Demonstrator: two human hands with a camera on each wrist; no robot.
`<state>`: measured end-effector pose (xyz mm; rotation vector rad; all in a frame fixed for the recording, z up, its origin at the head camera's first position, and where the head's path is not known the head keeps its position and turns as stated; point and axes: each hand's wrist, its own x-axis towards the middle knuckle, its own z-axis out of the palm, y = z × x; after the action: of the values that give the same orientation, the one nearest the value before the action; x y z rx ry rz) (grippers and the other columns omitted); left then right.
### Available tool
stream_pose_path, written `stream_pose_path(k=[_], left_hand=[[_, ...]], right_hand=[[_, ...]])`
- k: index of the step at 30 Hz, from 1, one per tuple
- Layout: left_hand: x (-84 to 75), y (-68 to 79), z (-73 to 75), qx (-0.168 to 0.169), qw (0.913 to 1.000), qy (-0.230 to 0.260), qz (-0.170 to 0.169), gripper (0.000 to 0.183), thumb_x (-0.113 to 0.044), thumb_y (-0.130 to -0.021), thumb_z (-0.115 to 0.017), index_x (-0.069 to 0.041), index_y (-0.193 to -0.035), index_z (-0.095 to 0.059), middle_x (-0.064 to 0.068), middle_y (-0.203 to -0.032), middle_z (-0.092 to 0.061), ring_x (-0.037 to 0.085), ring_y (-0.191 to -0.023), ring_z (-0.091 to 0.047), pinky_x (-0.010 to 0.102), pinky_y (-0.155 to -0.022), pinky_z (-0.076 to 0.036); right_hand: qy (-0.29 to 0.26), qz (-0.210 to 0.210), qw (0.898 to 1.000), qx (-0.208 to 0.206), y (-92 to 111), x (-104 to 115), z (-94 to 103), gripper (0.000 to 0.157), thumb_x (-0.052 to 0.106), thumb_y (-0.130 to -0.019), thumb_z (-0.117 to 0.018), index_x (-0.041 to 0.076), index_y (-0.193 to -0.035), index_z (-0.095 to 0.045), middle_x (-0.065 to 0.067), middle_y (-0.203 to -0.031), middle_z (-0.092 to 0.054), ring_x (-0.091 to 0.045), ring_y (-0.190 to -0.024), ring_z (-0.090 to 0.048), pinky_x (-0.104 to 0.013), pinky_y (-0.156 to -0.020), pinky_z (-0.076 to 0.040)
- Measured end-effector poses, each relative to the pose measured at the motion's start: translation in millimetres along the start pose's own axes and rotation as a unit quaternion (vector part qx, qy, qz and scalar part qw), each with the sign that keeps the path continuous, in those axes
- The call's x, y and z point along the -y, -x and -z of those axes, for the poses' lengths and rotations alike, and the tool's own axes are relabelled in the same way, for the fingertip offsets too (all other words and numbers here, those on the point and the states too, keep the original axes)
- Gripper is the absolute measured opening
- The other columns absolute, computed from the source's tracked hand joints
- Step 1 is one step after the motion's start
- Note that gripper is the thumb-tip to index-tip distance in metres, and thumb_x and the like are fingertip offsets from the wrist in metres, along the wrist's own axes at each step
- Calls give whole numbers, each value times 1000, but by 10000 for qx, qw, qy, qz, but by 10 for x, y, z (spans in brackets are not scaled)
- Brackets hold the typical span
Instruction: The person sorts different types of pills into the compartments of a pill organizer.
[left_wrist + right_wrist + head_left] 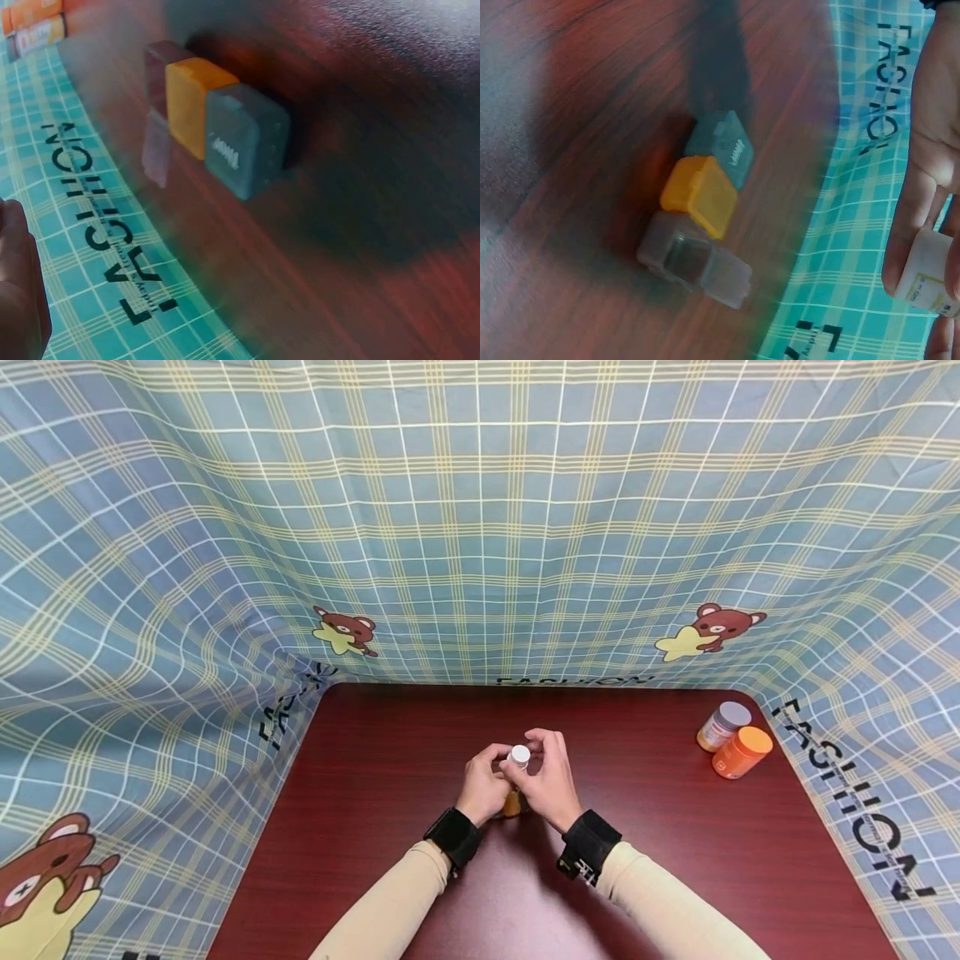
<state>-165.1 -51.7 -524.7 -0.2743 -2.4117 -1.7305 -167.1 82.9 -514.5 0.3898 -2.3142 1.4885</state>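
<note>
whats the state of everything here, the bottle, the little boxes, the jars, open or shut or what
small white bottle, held up, can't tell if opened
clear box, lid open
orange box, lid shut
dark green box, lid shut
gray-lidded jar, standing, lid on
orange jar, standing, lid on

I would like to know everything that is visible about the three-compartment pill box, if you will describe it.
The pill box looks plastic, with three small square compartments in a row: dark grey-green at the person's left, yellow in the middle, translucent at the right. The first two lids look closed; white lettering marks the grey-green one. The translucent lid lies open, away from the person. The box rests on the reddish-brown table, untouched by either hand.
</note>
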Motion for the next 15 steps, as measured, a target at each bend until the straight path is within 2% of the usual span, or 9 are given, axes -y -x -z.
stream_pose_path(k=[4, 8, 12, 15], left_hand=[[96, 28, -14, 27, 9999, 20, 133, 29, 7, -76, -69, -4, -103, -66, 10, -100, -68, 19, -91, -65, 24, -72, -54], [179, 59, -22, 17, 9996, 126, 263, 27, 7, -78, -69, -3, -103, -65, 11, -99, -68, 20, -92, -66, 24, -74, -54], [240, 78, -33, 5, 9993, 201, 304, 26, 4, -79, -70, -3, -103, -66, 11, -98, -68, 21, -91, -66, 25, -74, -55], [277, 97, -42, 4, 9992, 227, 343, 25, 1, -81, -71, -5, -104, -66, 11, -99, -68, 21, -92, -66, 26, -76, -55]], right_hand=[[-97, -99, 9999, 54, 13, -63, -42, 49, 14, -75, -80, 5, -114, -53, -4, -95, -53, -16, -86, -52, -36, -71, -48], [-312, -152, 9989, 314, 45, -79, -61, 46, 2, -76, -75, 4, -116, -53, -7, -98, -59, -19, -88, -58, -43, -75, -52], [-523, 79, 9977, 415, 81, 75, -28, 44, -9, -76, -70, 0, -116, -54, -18, -101, -61, -30, -86, -61, -45, -74, -51], [-620, 269, 9967, 457, 104, 172, -2, 44, -14, -76, -68, -2, -117, -55, -21, -105, -59, -37, -88, -61, -50, -76, -50]])
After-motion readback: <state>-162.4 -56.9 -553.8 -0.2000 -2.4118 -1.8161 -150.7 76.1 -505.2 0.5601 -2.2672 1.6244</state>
